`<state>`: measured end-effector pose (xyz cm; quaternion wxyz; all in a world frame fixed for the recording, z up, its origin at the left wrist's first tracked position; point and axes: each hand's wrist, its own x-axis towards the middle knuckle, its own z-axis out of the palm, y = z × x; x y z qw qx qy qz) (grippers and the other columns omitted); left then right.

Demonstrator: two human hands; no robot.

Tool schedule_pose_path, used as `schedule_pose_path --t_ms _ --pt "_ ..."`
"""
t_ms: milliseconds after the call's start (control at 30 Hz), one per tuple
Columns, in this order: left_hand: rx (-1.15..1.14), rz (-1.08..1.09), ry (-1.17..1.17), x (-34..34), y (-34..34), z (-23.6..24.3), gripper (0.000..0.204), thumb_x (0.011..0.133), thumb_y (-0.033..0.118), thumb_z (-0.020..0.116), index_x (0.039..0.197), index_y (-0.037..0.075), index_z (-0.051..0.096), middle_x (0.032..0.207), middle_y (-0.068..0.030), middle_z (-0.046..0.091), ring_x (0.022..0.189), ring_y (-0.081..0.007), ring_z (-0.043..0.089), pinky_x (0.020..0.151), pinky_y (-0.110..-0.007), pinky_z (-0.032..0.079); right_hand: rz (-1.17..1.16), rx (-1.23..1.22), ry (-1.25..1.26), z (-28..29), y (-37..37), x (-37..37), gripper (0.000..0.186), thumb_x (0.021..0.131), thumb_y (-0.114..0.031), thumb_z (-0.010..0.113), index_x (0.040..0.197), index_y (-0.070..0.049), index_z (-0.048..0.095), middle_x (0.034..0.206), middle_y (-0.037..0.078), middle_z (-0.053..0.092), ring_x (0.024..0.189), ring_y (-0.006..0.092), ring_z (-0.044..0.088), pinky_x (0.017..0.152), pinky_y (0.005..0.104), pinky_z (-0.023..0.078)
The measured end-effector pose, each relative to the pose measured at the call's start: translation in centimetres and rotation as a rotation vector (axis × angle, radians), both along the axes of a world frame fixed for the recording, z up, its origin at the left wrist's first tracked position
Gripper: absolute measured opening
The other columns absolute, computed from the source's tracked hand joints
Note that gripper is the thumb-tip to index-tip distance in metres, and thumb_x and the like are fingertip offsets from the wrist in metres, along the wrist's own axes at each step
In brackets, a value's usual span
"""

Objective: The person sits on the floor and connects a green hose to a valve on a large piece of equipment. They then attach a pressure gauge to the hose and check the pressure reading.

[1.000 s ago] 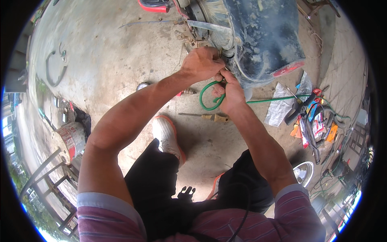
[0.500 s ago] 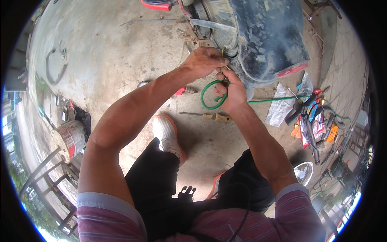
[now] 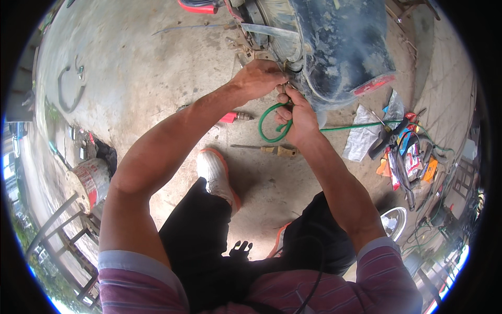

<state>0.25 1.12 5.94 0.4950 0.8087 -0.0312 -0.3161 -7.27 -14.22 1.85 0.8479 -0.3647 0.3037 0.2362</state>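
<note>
I'm seeing grey concrete floor (image 3: 136, 57) stretching left of the fingers, while a dusty black plastic mudguard (image 3: 345, 52) is bordering them on the right, its curved edge lying near. The right hand's (image 3: 303, 120) fingers are closing around a thin bright-green hose (image 3: 261, 127), which is curving below-left of them in a smooth loop. The left hand's (image 3: 257, 78) fingers are bunching; I can't tell whether they're pinching anything.

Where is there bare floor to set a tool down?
Bare concrete lies between the curved dark tube and the left forearm; a smaller patch lies between the screwdriver, left shoe and right knee. It is crowded right of the right forearm, with the green hose and wrapper pile.
</note>
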Motion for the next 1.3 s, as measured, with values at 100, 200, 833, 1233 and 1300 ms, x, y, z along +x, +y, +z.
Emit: schedule_pose_path --t_ms 100,200,833,1233,1300 --pt "-0.226 0.079 0.205 0.0 1.2 -2.0 0.042 0.098 0.036 0.065 0.123 0.003 0.067 0.114 -0.0083 0.071 0.108 -0.0189 0.066 0.091 -0.038 0.053 -0.023 0.023 0.027 -0.2 0.2 0.1 0.016 0.106 -0.031 0.057 0.101 -0.017 0.062 0.080 -0.008 0.053 0.054 0.0060 0.036 0.055 0.0265 0.030" --pt "-0.330 0.111 0.252 0.0 1.2 -3.3 0.046 0.097 0.038 0.067 0.125 0.002 0.066 0.115 -0.0090 0.070 0.109 -0.0197 0.065 0.094 -0.038 0.052 -0.024 0.040 0.033 -0.4 0.0 0.1 0.017 0.106 -0.032 0.057 0.102 -0.016 0.063 0.080 -0.008 0.052 0.054 0.0060 0.036 0.055 0.0264 0.031" --pt "0.151 0.039 -0.160 -0.4 -1.3 -1.4 0.031 0.084 0.029 0.066 0.090 -0.001 0.072 0.088 -0.0158 0.073 0.082 -0.0285 0.071 0.077 -0.039 0.055 -0.067 -0.006 -0.001 -0.6 0.3 0.1 0.014 0.102 -0.028 0.061 0.100 -0.013 0.062 0.081 -0.005 0.056 0.052 0.0080 0.038 0.053 0.0282 0.032" --pt "-0.343 0.158 0.219 -0.3 1.0 -2.8 0.038 0.097 0.030 0.067 0.124 0.003 0.067 0.109 -0.0052 0.073 0.103 -0.0153 0.067 0.088 -0.036 0.053 -0.037 -0.002 0.011 -0.2 0.0 -0.1 0.015 0.103 -0.029 0.062 0.102 -0.014 0.065 0.080 -0.007 0.054 0.054 0.0067 0.038 0.055 0.0272 0.032" --pt "-0.391 0.156 0.246 -0.3 1.2 -3.6 0.038 0.096 0.031 0.069 0.122 0.004 0.067 0.109 -0.0051 0.073 0.102 -0.0153 0.067 0.088 -0.037 0.053 -0.041 -0.007 0.013 -0.1 0.0 -0.1 0.016 0.104 -0.029 0.062 0.103 -0.014 0.065 0.080 -0.007 0.054 0.055 0.0066 0.038 0.056 0.0272 0.032"
